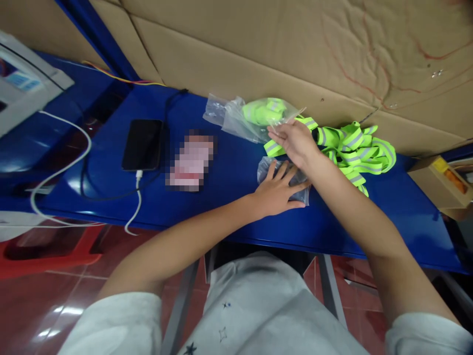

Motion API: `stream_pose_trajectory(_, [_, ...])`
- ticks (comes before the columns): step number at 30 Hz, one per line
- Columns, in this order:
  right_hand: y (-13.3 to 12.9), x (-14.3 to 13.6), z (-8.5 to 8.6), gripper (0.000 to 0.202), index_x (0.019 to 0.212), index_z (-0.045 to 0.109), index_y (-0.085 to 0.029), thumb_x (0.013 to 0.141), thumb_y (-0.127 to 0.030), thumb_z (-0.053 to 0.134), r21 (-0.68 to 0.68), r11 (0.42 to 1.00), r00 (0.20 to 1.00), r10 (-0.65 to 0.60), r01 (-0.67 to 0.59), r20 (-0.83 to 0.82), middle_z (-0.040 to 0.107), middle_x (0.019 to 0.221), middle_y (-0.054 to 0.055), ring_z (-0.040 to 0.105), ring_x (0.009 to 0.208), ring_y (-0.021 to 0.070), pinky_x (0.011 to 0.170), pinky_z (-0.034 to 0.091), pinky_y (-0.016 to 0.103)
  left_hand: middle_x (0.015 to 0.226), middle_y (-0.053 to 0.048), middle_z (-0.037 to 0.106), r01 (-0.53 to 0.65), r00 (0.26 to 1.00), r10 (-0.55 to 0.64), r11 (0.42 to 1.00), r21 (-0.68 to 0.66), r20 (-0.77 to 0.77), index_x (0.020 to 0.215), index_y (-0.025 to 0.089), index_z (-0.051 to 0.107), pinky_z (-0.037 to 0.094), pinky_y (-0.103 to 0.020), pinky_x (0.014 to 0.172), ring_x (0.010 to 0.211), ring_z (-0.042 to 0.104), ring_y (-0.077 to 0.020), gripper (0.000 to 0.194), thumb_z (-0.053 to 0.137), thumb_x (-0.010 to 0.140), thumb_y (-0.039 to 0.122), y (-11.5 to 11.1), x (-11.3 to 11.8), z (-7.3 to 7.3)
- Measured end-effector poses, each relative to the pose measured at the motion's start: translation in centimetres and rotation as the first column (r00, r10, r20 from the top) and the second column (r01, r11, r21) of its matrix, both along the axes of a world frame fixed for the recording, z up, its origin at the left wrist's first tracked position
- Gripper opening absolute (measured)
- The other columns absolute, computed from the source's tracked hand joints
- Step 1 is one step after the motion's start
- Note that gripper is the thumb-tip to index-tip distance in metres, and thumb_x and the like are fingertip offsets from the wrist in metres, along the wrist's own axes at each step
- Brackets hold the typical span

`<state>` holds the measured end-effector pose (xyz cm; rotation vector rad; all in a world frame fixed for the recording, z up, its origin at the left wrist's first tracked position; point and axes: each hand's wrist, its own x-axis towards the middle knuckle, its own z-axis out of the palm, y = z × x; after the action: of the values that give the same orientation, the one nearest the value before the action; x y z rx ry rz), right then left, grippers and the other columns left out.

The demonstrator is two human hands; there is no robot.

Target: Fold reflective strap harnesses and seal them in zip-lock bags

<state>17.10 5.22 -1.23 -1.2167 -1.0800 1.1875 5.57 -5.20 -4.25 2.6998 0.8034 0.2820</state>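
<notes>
Reflective neon strap bundle (264,112) sits inside a clear bag (225,111) on the blue table (229,160), right hand (295,140) at the bag's edge, pinch impossible to tell, left hand (276,192) spread over another bag (263,167), seemingly steadying it!

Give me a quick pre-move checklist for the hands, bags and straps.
1. Left hand on the flat clear bag: ok, fingers spread over it.
2. Right hand at the filled bag: ok, fingertips at its edge; whether they pinch it, cannot tell.
3. Green bundle inside the filled bag: ok, seen through the plastic.
4. Filled bag sealed: cannot tell.
5. Loose green straps laid out neatly: not ok, heaped near the cardboard.
6. Black phone apart from both hands: ok, off to the left.
</notes>
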Motion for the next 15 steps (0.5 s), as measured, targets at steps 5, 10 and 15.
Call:
stream_pose_trajectory(5, [-1.4, 4.3, 2.7, 0.017, 0.090, 0.065, -0.022, 0.094, -0.039, 0.068, 0.028, 0.991, 0.834, 0.092, -0.128, 0.544, 0.075, 0.093, 0.005, 0.075, 0.098, 0.0229, 0.102, 0.062, 0.050, 0.172, -0.024, 0.033, -0.033, 0.999, 0.031, 0.992, 0.121, 0.017, 0.167, 0.033, 0.035, 0.018, -0.073, 0.125, 0.158, 0.032, -0.0500, 0.070, 0.049, 0.105, 0.061, -0.5, -0.4, 0.2])
stream_pose_trajectory(10, [-3.1, 9.7, 4.1, 0.059, 0.143, 0.063, -0.023, 0.090, -0.044, 0.073, 0.195, 0.959, 0.513, -0.065, -0.203, 0.856, 0.060, 0.152, 0.014, 0.050, 0.149, 0.0362, 0.130, 0.032, 0.061, 0.158, -0.026, 0.051, -0.069, 0.997, 0.059, 0.970, 0.233, 0.049, 0.165, 0.023, 0.040, 0.024, -0.075, 0.122, 0.150, 0.043, -0.0472, 0.075, 0.055, 0.102, 0.061, -0.6, -0.9, 0.9])
stream_pose_trajectory(15, [-3.9, 12.8, 2.9, 0.085, 0.166, 0.037, -0.020, 0.093, -0.051, 0.068, -0.036, 0.931, 0.127, 0.088, -0.364, 0.988, 0.033, 0.173, 0.018, 0.031, 0.162, 0.0404, 0.128, 0.027, 0.068, 0.149, -0.023, 0.058, -0.005, 0.998, -0.009, 0.971, 0.241, 0.055, 0.145, 0.016, 0.061, 0.026, -0.073, 0.124, 0.148, 0.047, -0.0413, 0.057, 0.060, 0.102, 0.053, -0.7, -0.8, 1.4])
